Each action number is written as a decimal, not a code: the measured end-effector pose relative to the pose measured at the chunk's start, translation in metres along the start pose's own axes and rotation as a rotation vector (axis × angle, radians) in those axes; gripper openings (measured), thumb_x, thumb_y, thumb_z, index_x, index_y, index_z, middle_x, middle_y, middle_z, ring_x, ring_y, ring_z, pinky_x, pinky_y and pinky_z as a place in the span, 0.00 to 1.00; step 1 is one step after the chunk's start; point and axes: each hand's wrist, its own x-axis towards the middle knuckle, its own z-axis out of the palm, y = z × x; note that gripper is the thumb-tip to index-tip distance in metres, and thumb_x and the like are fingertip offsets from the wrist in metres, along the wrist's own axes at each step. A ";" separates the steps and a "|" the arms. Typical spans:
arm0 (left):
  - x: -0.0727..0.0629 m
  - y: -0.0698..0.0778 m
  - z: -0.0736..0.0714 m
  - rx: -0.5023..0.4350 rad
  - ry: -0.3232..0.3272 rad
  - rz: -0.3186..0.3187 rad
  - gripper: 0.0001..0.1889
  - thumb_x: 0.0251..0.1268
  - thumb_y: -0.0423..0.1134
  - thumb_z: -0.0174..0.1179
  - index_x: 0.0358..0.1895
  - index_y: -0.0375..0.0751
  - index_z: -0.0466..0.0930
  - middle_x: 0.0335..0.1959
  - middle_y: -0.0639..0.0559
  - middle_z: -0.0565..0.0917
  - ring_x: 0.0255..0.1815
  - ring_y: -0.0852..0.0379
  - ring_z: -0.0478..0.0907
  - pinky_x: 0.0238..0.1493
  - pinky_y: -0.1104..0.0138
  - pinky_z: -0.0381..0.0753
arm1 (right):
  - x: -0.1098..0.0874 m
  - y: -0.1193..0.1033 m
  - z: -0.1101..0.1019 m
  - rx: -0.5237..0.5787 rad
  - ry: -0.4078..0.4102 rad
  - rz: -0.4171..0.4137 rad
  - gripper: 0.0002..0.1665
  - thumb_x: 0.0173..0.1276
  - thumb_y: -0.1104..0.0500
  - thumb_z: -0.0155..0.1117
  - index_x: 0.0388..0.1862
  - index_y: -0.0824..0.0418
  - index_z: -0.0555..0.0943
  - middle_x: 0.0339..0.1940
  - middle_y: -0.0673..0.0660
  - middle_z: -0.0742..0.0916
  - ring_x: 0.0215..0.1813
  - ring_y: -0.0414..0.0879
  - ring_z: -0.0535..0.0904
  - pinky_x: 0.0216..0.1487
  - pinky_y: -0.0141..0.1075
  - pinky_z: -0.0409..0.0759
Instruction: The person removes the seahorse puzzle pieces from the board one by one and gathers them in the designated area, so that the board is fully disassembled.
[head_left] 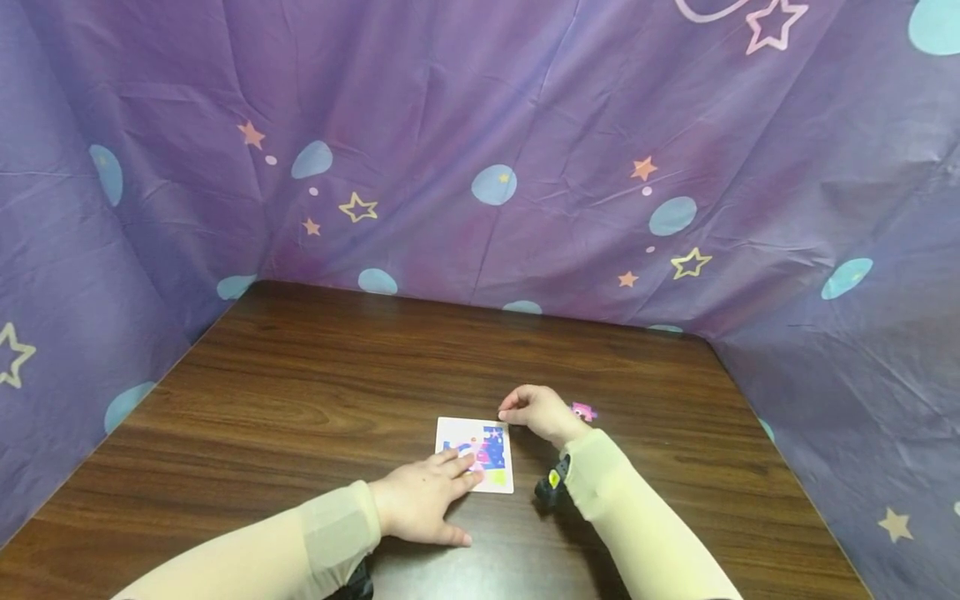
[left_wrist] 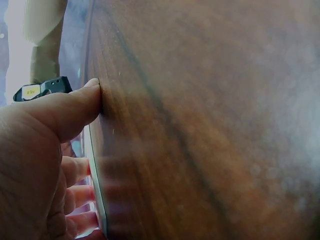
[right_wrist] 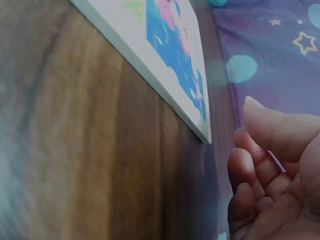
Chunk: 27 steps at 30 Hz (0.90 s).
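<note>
A thin square jigsaw puzzle board [head_left: 468,423] with a white border lies on the table, bearing a blue, pink and yellow picture. My left hand [head_left: 429,498] rests over its left part, fingers spread and straight, hiding some of the picture; the thumb sticks out past the near edge. Just off the board's far right corner is my right hand [head_left: 542,414], its fingers loosely bent. In the right wrist view, nothing shows between the thumb and fingers of the right hand [right_wrist: 280,165]. A pink jigsaw piece [head_left: 582,410] lies just beyond the right wrist.
The brown wood-grain table [head_left: 360,358] reaches back to a purple curtain [head_left: 420,208] printed with stars and blue ovals, which also hangs along both sides. A black wrist camera [head_left: 550,490] sits under the right forearm, low over the table.
</note>
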 end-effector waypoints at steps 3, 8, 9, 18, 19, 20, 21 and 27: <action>0.000 0.000 0.000 0.001 -0.002 -0.004 0.43 0.56 0.70 0.56 0.71 0.49 0.65 0.74 0.47 0.61 0.73 0.45 0.57 0.69 0.57 0.61 | 0.000 -0.001 0.005 -0.003 -0.063 -0.013 0.06 0.56 0.65 0.72 0.33 0.64 0.84 0.29 0.50 0.84 0.36 0.42 0.77 0.41 0.35 0.75; 0.000 0.001 0.000 0.002 -0.001 -0.009 0.43 0.55 0.70 0.57 0.71 0.49 0.65 0.74 0.47 0.61 0.73 0.46 0.57 0.69 0.57 0.61 | 0.000 0.001 0.008 0.004 -0.184 -0.023 0.09 0.55 0.67 0.71 0.37 0.65 0.85 0.33 0.52 0.86 0.38 0.42 0.78 0.44 0.35 0.75; 0.000 0.001 0.000 0.003 0.001 -0.009 0.44 0.55 0.70 0.57 0.71 0.49 0.65 0.74 0.47 0.61 0.73 0.46 0.57 0.69 0.57 0.61 | 0.001 0.001 0.008 0.004 -0.201 -0.025 0.10 0.55 0.68 0.71 0.37 0.65 0.85 0.33 0.52 0.86 0.38 0.42 0.78 0.44 0.35 0.75; 0.001 0.001 0.002 0.012 0.004 -0.007 0.44 0.55 0.70 0.57 0.71 0.49 0.66 0.74 0.47 0.61 0.73 0.45 0.57 0.69 0.58 0.61 | 0.004 -0.003 0.003 -0.097 -0.319 -0.076 0.12 0.54 0.70 0.71 0.39 0.64 0.83 0.33 0.53 0.81 0.36 0.44 0.74 0.40 0.35 0.75; 0.001 0.001 0.002 0.012 0.005 -0.006 0.44 0.55 0.70 0.57 0.71 0.49 0.66 0.74 0.47 0.61 0.73 0.45 0.57 0.69 0.58 0.61 | 0.005 -0.004 0.002 -0.120 -0.325 -0.084 0.13 0.54 0.70 0.71 0.39 0.63 0.84 0.34 0.53 0.81 0.37 0.44 0.74 0.41 0.35 0.75; 0.001 0.001 0.002 0.013 0.006 -0.006 0.44 0.55 0.70 0.57 0.71 0.49 0.66 0.74 0.47 0.61 0.73 0.45 0.57 0.69 0.58 0.62 | 0.005 -0.004 0.002 -0.145 -0.328 -0.093 0.13 0.54 0.70 0.71 0.39 0.62 0.84 0.36 0.53 0.80 0.39 0.44 0.74 0.42 0.35 0.75; 0.001 0.001 0.002 0.013 0.006 -0.006 0.44 0.55 0.70 0.57 0.71 0.49 0.66 0.74 0.47 0.61 0.73 0.45 0.57 0.69 0.57 0.62 | 0.005 -0.005 0.002 -0.168 -0.330 -0.096 0.13 0.54 0.70 0.71 0.39 0.60 0.84 0.37 0.53 0.79 0.40 0.44 0.74 0.44 0.35 0.75; 0.001 0.001 0.001 0.012 0.006 -0.007 0.43 0.55 0.70 0.57 0.71 0.48 0.66 0.74 0.47 0.61 0.73 0.45 0.57 0.69 0.58 0.61 | 0.006 -0.006 0.002 -0.244 -0.371 -0.137 0.10 0.57 0.68 0.69 0.35 0.56 0.86 0.40 0.50 0.78 0.44 0.44 0.73 0.50 0.39 0.72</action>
